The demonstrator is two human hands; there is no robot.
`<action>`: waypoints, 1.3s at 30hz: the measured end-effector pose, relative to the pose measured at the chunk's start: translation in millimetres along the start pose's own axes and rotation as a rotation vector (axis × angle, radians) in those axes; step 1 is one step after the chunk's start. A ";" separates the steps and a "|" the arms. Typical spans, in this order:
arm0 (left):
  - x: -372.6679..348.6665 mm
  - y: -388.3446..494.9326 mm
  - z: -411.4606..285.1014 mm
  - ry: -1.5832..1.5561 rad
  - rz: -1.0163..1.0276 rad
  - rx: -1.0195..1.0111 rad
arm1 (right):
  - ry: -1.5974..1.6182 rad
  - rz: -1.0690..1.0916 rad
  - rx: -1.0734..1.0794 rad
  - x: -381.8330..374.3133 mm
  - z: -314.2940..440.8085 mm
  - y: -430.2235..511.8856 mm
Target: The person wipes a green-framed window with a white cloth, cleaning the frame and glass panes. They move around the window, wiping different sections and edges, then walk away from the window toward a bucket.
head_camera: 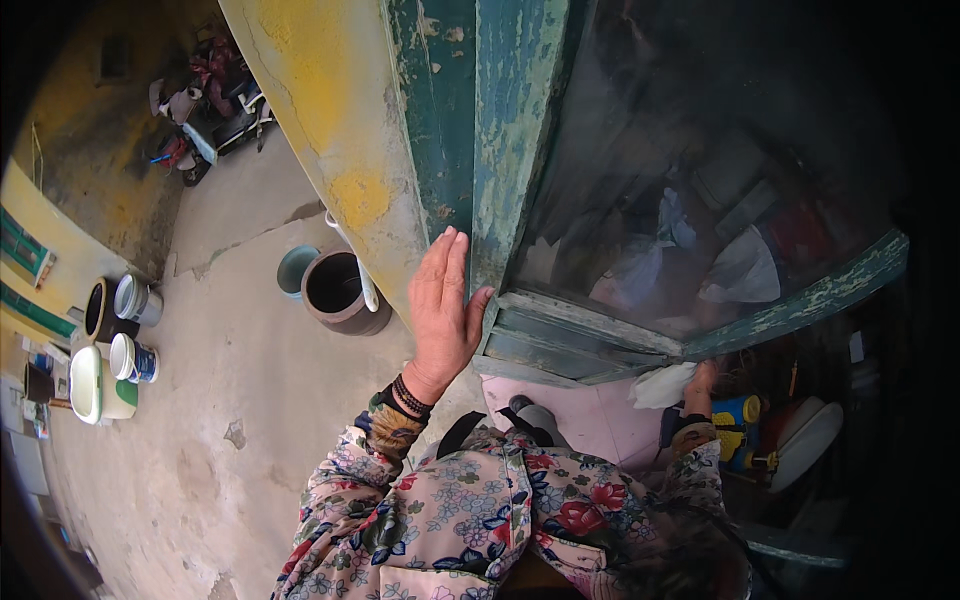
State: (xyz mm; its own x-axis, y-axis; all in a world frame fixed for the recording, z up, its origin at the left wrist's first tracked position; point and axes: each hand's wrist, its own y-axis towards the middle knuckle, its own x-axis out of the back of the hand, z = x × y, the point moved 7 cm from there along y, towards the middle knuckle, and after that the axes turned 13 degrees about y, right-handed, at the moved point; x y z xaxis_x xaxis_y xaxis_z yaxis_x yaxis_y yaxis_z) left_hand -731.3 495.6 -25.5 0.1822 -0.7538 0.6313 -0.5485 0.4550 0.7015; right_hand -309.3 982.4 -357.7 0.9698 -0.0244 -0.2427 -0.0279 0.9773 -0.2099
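My left hand [445, 307] is raised with its fingers straight and its thumb spread. It is at the weathered green wooden frame [502, 150] of a door with a glass pane [637, 225]; it seems to rest against the wood. Nothing is held in it. Low on the right, beside the door's lower corner, my right hand [700, 382] grips a white cloth [660, 385]. Part of that hand is in shadow and its fingertips are hidden. Through the dusty, reflecting pane, pale and red shapes show dimly.
A yellow plastered wall [330, 135] adjoins the frame. In the concrete yard are a brown crock [356, 319], a teal basin [297, 270], white buckets [135, 358] and a parked scooter [217, 127]. Pink tiles [585, 420] lie underfoot. A blue-and-yellow object [739, 427] is at right.
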 end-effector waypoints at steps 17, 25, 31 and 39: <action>-121.7 140.8 15.1 -0.416 -0.186 0.197 | -0.141 -0.241 0.294 15.5 28.8 -130.2; -201.7 171.9 24.0 -1.209 -0.033 0.741 | -0.071 -0.300 0.132 -8.9 44.1 -173.4; -220.9 150.5 20.2 -1.324 0.021 0.830 | -0.128 -0.411 0.084 -16.6 60.6 -192.6; -183.9 180.4 -3.5 -0.647 -0.238 0.267 | -0.091 -0.385 0.088 14.8 34.3 -175.1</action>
State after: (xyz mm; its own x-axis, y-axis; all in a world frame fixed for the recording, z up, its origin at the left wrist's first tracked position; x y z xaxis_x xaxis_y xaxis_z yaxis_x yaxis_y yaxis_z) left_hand -860.9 717.9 -14.0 -0.1513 -0.9841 0.0929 -0.7491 0.1755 0.6387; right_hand -281.8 818.1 -292.1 0.9228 -0.3774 -0.0769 0.3586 0.9147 -0.1863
